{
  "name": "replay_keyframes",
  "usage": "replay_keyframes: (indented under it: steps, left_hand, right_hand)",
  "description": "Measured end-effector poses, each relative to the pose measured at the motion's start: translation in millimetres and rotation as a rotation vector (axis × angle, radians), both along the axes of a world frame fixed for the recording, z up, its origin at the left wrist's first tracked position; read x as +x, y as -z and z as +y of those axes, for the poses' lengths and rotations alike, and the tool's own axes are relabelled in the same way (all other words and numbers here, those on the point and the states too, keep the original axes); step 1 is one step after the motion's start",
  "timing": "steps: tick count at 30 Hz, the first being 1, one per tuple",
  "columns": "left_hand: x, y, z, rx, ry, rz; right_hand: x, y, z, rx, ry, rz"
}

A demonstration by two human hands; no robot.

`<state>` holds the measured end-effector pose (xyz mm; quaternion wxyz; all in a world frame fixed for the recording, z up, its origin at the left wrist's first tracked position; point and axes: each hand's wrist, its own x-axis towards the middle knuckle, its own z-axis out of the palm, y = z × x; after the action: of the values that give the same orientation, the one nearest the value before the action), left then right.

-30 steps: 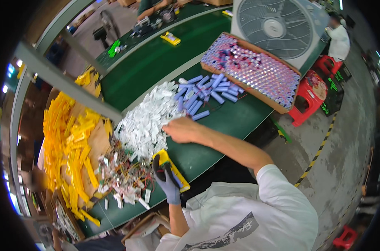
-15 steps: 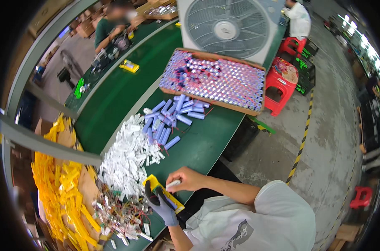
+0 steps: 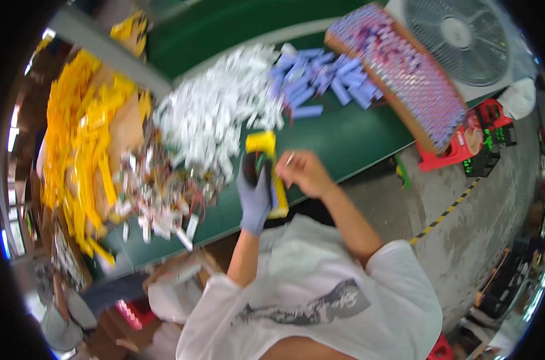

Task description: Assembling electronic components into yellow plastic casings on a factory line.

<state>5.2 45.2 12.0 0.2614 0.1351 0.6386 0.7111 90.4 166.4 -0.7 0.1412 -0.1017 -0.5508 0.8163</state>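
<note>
My left hand (image 3: 255, 195), in a grey glove with dark fingers, is closed around a long yellow plastic casing (image 3: 261, 143). The casing lies tilted near the table's front edge, and something bluish shows along its inside. Just to its right, my bare right hand (image 3: 307, 174) pinches a small white piece (image 3: 290, 159) between thumb and fingers. Motion blur hides that piece's exact shape. Beyond both hands spreads a heap of white plastic pieces (image 3: 206, 108), with loose purple cylindrical battery cells (image 3: 308, 111) to its right.
A pile of wired small parts (image 3: 164, 192) lies left of my hands, with yellow casing parts (image 3: 80, 150) farther left. At the far right stand a carton of upright cells (image 3: 404, 72), a box fan (image 3: 458, 36) and a red stool (image 3: 449, 153). Green tabletop (image 3: 344, 144) shows between.
The view has swung, so the table and piles sit differently in it. My left hand still grips the yellow casing. The white piece in my right hand now shows less.
</note>
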Motion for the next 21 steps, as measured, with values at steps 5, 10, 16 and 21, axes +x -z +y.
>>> replay_keyframes:
  steps: [5,10,16,21]
  left_hand:
    - [-2.7,10.3,16.3,-0.023,0.022,0.098]
    - [-0.7,4.0,12.1,0.035,-0.022,-0.010]
    - [4.4,6.7,11.7,0.078,-0.040,0.079]
    - [4.4,10.2,13.2,-0.026,0.026,0.238]
  right_hand:
    - [0.6,3.2,5.2,-0.117,0.071,-0.018]
    - [-4.4,1.3,-7.2,-0.060,0.181,-0.049]
    - [0.8,-7.0,-23.8,0.014,0.305,-0.086]
    - [9.1,-6.3,-15.1,0.155,0.288,-0.127]
